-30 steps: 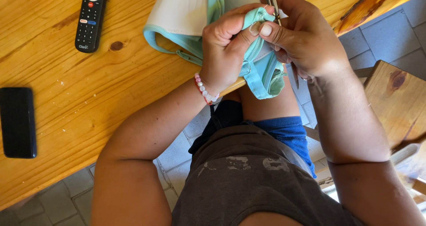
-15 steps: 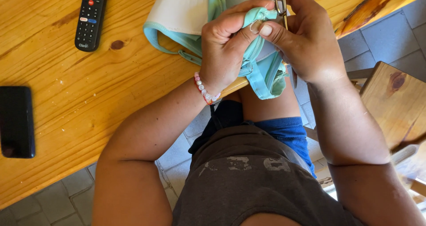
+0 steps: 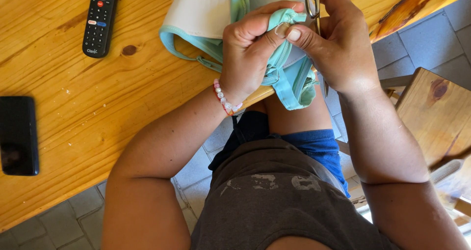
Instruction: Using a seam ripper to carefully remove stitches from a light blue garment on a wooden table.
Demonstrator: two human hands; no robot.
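Fingers of the left hand [image 3: 250,53] are clenching a bunched fold of the turquoise garment [image 3: 287,73], thumb and forefinger pinching the strap's top end right at the table edge. Fingers of the right hand [image 3: 338,49] are closing on small metal scissors [image 3: 312,4], handles up, with the thumb tip pressing against the same fold (so both hands are meeting on one spot). A thin blade tip is showing below the right palm, near the hanging cloth, tho I cannot tell if the blades are apart or together.

The pinched fold is lying just left of the right-hand fingertips, touching them. The strap's long axis is running roughly top to bottom, dropping off the table toward the lap. Both hands are equally near; the left one is doing the holding.

The rest of the garment, incl. a white padded part [image 3: 201,9], is spreading up-left across the wooden table [image 3: 73,112]. A beaded bracelet [image 3: 223,98] is sitting on the left wrist. Further left, well apart, a black remote [image 3: 100,19] and a dark phone [image 3: 18,134] are lying flat on the wood. A wooden stool [image 3: 436,107] is standing at right.
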